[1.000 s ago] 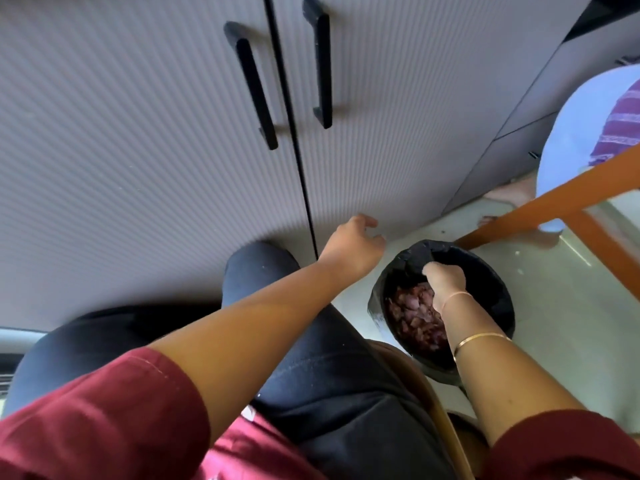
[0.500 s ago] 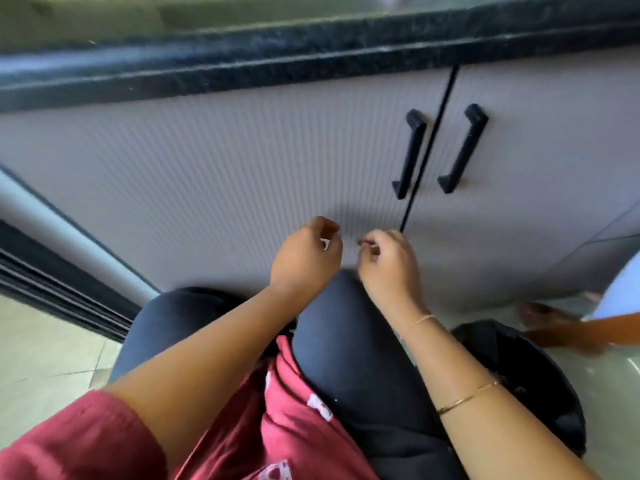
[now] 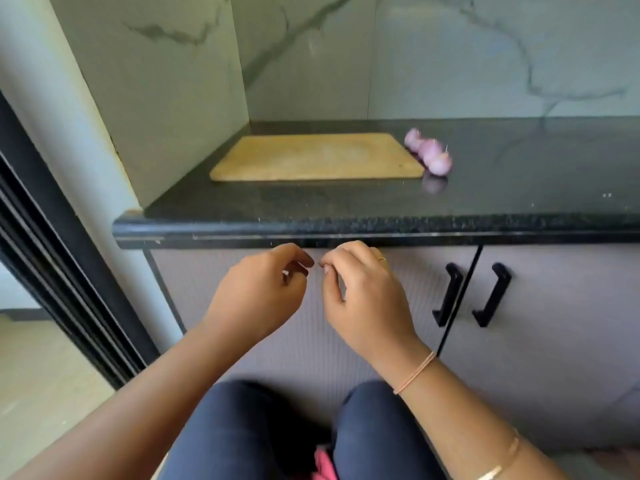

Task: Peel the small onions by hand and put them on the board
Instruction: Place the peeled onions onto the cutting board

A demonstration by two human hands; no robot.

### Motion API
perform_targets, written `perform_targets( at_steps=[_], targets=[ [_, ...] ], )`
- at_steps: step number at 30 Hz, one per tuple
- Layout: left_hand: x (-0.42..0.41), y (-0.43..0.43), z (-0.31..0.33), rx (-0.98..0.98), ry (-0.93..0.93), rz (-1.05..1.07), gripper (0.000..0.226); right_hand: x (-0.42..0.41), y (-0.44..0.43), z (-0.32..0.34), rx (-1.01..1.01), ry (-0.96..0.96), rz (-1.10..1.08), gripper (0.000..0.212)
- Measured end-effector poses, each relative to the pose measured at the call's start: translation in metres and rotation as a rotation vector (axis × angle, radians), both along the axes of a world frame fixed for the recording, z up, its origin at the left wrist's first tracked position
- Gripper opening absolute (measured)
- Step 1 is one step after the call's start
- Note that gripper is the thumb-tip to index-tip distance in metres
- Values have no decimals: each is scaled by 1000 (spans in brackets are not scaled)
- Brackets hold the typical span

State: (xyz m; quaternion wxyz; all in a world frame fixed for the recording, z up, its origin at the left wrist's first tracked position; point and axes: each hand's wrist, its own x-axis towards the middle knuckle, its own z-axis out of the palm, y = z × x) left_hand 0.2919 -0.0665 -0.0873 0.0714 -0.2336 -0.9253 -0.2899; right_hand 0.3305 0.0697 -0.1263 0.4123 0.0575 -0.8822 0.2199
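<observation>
Head view: left hand (image 3: 258,296) and right hand (image 3: 363,299) hover below the worktop (image 3: 346,206) edge, fingers curled, fingertips almost meeting (whether they pinch anything, I cannot tell). Up beyond them lies the bare board (image 3: 317,156); three small onions (image 3: 429,152) sit touching its right edge, on the worktop.

- We can't read any text, label, brand or number anywhere here.
- The wooden board (image 3: 317,156) is plain, no logo or print on it.
- The cabinet doors (image 3: 540,306) and the black countertop (image 3: 346,206) carry no markings either.
</observation>
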Motion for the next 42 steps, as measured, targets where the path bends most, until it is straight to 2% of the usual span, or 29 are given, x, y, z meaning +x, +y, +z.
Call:
perform_targets(
  at_steps=[6,9,12,18,22,25,29,32,38,42],
  targets=[
    [-25,-6,64,156,100,-42,27,-30,22,73,17,152,26,22],
    [-51,5,87,240,129,-57,24,-53,45,94,27,181,-85,14],
    [-79,26,98,268,164,-84,22,-76,78,100,8,115,-215,8],
    [-123,96,101,196,227,-331,18,-89,135,107,-112,-21,-358,14],
    [-148,148,91,57,293,-493,25,-92,157,101,-131,-183,-470,32],
    [-160,179,89,-30,341,-599,34,-95,168,99,-131,-189,-513,31],
    [-168,208,91,-164,318,-671,44,-98,176,96,-149,-294,-522,31],
    [-173,219,91,-234,289,-698,47,-100,178,94,-130,-299,-512,30],
    [-179,226,85,-114,333,-645,35,-99,178,93,-166,-273,-475,25],
    [-180,223,78,-73,419,-649,23,-97,177,94,-181,-268,-459,30]
  ],
)
